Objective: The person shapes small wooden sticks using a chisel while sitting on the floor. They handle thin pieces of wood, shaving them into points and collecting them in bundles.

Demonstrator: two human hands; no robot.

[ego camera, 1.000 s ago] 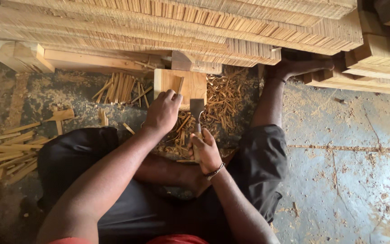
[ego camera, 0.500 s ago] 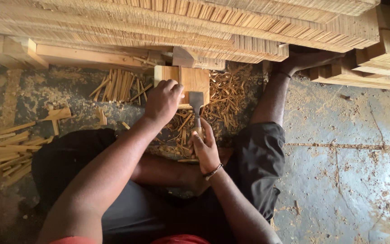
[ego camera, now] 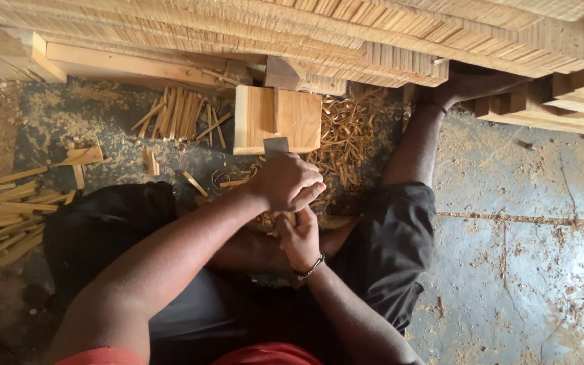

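The left hand (ego camera: 286, 181) is curled shut over the top of a chisel (ego camera: 276, 146), of which only the flat grey blade shows beyond the fingers. The right hand (ego camera: 300, 238), a dark band at its wrist, sits just below and against the left one, fingers closed around the lower end of the tool; the handle itself is hidden by both fists. The blade's edge meets the near edge of a block (ego camera: 277, 119), a pale squarish piece of wood lying on the floor (ego camera: 528, 203) in front of the person's crossed legs. A dark line runs down the block's middle. Curled shavings (ego camera: 346, 138) lie heaped right of the block and under the hands. Left of it lies a bundle of thin sticks (ego camera: 178, 113), with more at the far left. Stacked slats (ego camera: 373, 40) span the top. No packages or labels show.
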